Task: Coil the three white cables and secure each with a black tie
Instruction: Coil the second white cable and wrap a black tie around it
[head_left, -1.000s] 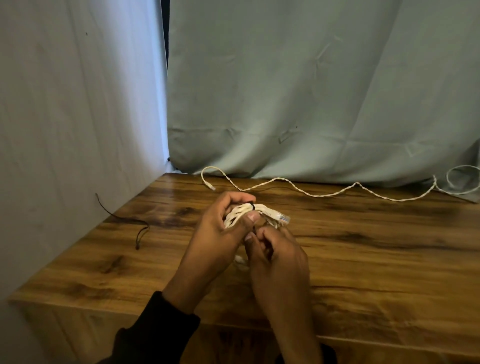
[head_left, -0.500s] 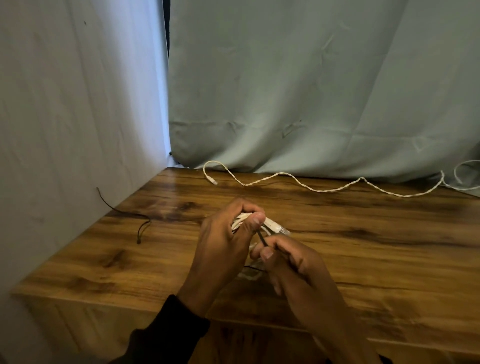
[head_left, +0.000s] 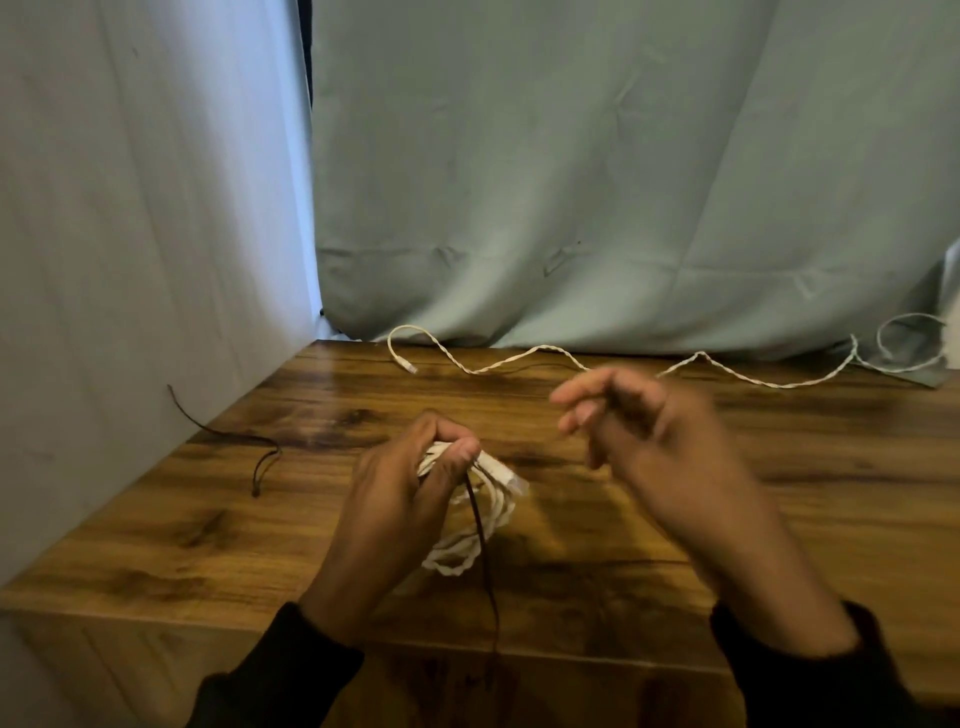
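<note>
My left hand (head_left: 400, 499) grips a coiled white cable (head_left: 491, 519) just above the wooden table (head_left: 779, 519), thumb pressed over the bundle. A black tie (head_left: 485, 571) hangs from under that thumb and trails down past the table's front edge. My right hand (head_left: 660, 441) is lifted to the right of the coil, blurred, with fingers loosely curled; nothing shows in it. A second white cable (head_left: 519, 358) lies stretched out and wavy along the back of the table. A loop of white cable (head_left: 904, 332) shows at the far right.
Another black tie (head_left: 260, 452) lies at the table's left edge against a white cloth wall (head_left: 130, 260). A pale green curtain (head_left: 597, 182) hangs behind the table. Bare wood lies between my hands and the back cable.
My right hand has come away from the coil and the tie and swung up to the right. The tie now hangs loose from my left hand, which still holds the coil.
</note>
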